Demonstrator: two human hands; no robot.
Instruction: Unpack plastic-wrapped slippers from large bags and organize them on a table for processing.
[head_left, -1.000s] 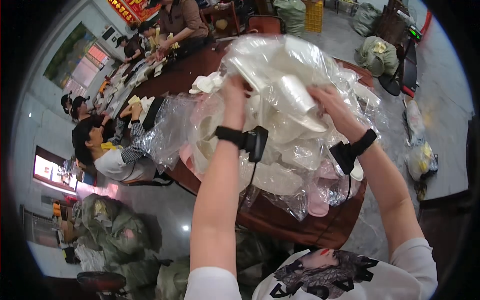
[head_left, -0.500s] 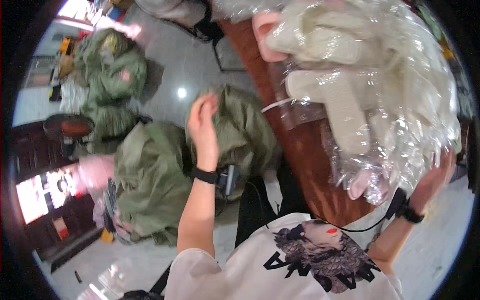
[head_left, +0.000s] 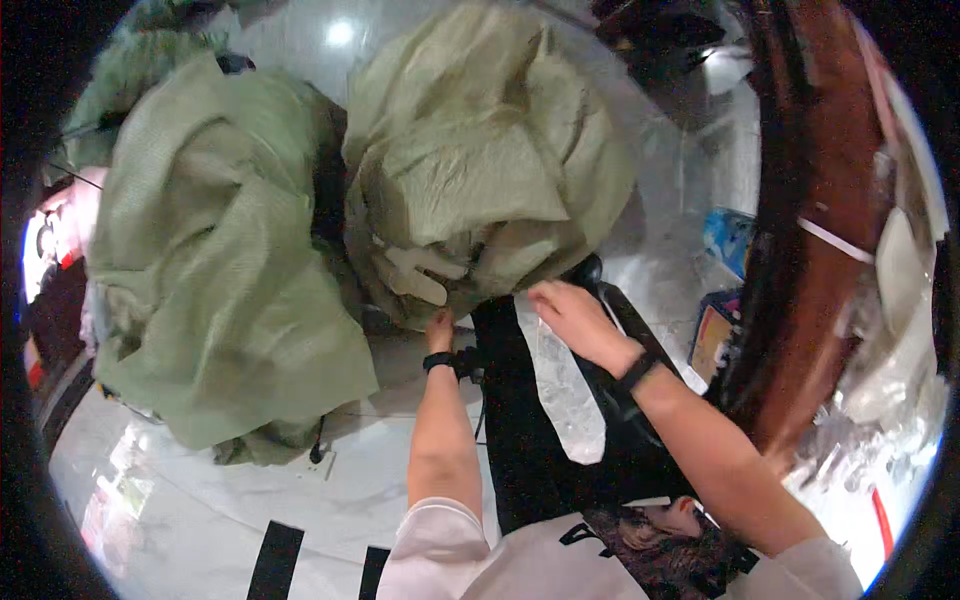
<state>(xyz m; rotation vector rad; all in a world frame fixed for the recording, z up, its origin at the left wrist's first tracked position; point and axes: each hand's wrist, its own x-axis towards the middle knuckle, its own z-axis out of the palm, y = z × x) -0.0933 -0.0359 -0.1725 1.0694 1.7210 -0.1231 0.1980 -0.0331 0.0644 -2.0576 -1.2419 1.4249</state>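
Fingers of the left hand [head_left: 439,330] meet the lower edge of a bulging olive-green woven sack [head_left: 475,175] — whether they pinch its cloth cannot be told. On the right hand [head_left: 580,322] they curl loosely, half closed, near that edge, any hold unclear. The sack sits on pale marbled floor [head_left: 385,450] just beyond both hands, flat cream pieces [head_left: 418,283] showing at its fold. Its skin looks limp, its load perhaps heavy — bunched rim cloth seems the surest grip.
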